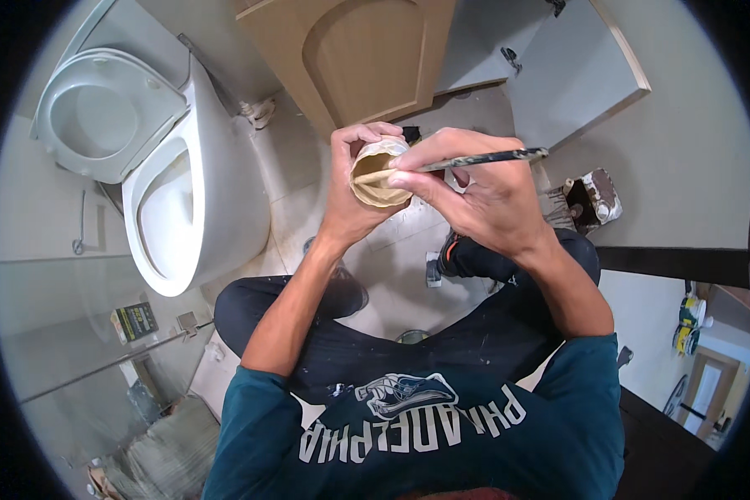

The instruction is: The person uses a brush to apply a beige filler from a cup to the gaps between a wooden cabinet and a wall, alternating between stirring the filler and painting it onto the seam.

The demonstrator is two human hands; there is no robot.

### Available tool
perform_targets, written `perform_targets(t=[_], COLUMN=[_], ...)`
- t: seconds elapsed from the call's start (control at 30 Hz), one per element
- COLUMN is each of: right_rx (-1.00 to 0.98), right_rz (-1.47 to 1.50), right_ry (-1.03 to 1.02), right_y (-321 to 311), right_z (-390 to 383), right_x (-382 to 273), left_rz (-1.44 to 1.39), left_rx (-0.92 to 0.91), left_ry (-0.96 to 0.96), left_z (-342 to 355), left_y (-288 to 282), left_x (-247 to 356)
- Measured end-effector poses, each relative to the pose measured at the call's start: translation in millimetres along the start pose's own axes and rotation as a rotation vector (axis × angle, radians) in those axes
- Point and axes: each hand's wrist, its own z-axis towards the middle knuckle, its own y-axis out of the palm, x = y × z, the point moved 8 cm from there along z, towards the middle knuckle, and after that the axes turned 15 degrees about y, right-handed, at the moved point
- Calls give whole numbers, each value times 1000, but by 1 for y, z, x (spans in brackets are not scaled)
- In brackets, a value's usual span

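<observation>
My left hand (354, 217) is wrapped round a small cup (379, 197) with a crinkled rim, smeared inside with beige paint, and holds it upright in front of my body. My right hand (487, 196) pinches a paintbrush (500, 157) with a dark, paint-spotted handle. The brush's front end reaches into the cup's mouth, where beige covers it; my right fingertips are at the cup's rim. The far fingers of my left hand curl behind the cup and are partly hidden.
A white toilet (233, 217) with raised lid stands left. Ahead is a light-wood cabinet (367, 50) with an open door (583, 58). A paint-stained container (596, 200) sits right, near my legs, which are bent on the tiled floor (392, 250). A dark box (133, 321) lies lower left.
</observation>
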Motion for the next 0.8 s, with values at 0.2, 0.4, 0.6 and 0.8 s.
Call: perform_targets(t=[0.2,0.4,0.6,0.8], right_rx=[-179,-259,-289,-157], right_rz=[-76,-149,-178,-357], right_ry=[59,62,125,111], right_y=[-11,-6,-7,-11], right_z=[3,-1,2,5], right_x=[9,13,20,31], left_rz=[184,422,562,589], left_rx=[-118,-204,-185,-162], left_ry=[13,-45,-19,-140], left_z=[-3,4,10,1], left_y=[-1,3,0,-5], left_x=[-2,2,13,2])
